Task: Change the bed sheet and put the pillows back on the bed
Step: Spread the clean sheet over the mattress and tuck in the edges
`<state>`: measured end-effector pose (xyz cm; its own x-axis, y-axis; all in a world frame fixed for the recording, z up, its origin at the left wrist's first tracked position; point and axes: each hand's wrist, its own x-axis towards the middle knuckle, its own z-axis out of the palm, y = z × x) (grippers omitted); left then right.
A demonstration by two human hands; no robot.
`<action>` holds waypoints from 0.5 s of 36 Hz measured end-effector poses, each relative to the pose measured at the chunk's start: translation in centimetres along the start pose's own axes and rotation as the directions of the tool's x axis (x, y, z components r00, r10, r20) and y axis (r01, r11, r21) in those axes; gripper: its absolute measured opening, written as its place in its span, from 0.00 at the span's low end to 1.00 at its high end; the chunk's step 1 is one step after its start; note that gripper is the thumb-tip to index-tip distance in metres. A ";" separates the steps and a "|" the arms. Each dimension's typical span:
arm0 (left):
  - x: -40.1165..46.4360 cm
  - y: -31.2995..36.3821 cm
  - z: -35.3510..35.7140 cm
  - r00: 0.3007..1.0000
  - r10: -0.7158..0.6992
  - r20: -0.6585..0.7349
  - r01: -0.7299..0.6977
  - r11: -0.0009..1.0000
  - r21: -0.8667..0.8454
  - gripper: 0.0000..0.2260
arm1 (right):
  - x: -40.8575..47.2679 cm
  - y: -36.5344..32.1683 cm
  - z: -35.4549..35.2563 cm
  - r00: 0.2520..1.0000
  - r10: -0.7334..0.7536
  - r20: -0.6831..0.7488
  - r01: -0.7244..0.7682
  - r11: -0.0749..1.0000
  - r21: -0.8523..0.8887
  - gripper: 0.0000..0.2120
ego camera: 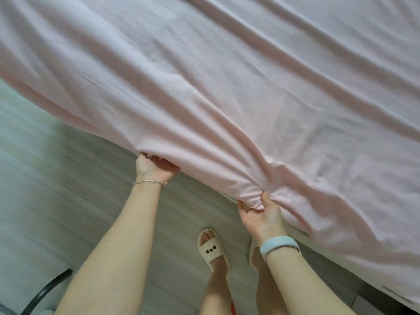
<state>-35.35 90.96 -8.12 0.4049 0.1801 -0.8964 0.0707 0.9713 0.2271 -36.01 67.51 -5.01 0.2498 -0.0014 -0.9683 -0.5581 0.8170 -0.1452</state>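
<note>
A pale pink bed sheet (227,76) covers the bed and fills the upper part of the view, with long creases running toward its near edge. My left hand (154,169) grips that hanging edge from below, its fingers hidden under the fabric. Farther right, my right hand (261,217) pinches a bunched fold of the same edge between thumb and fingers. A bit of patterned white fabric (228,196) peeks out under the sheet between my hands. No pillows are in view.
Grey wood-grain floor (56,178) lies beside the bed. My feet in cream slippers (212,248) stand close to the bed side. A dark curved bar (48,289) shows at the bottom left corner.
</note>
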 end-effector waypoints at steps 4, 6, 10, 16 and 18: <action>0.1 2.4 -1.1 0.991 0.096 -0.097 -0.093 0.995 0.038 0.11 | 0.3 1.8 1.1 0.999 0.050 -0.011 -0.050 0.999 -0.002 0.21; 0.6 3.3 -1.2 0.984 0.120 -0.131 -0.117 0.993 0.027 0.12 | -0.3 3.7 1.9 0.994 0.101 0.037 -0.100 0.995 -0.020 0.27; 0.6 5.1 -1.3 0.979 0.147 -0.141 -0.154 0.987 -0.040 0.16 | -1.0 8.3 4.4 0.974 0.188 0.123 -0.175 0.979 -0.109 0.24; 0.7 8.7 -1.8 0.953 0.237 -0.188 -0.208 0.965 0.159 0.09 | -0.3 13.4 10.0 0.940 0.294 0.171 -0.266 0.949 -0.172 0.19; 0.7 10.2 -1.5 0.957 0.239 -0.167 -0.213 0.964 0.159 0.07 | -0.3 14.6 12.2 0.943 0.293 0.159 -0.272 0.952 -0.143 0.22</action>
<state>-35.70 101.21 -6.98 0.2519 0.4301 -0.8669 0.1266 0.8735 0.4701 -34.57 86.45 -4.41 0.1974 0.3299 -0.9231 -0.7122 0.6953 0.0962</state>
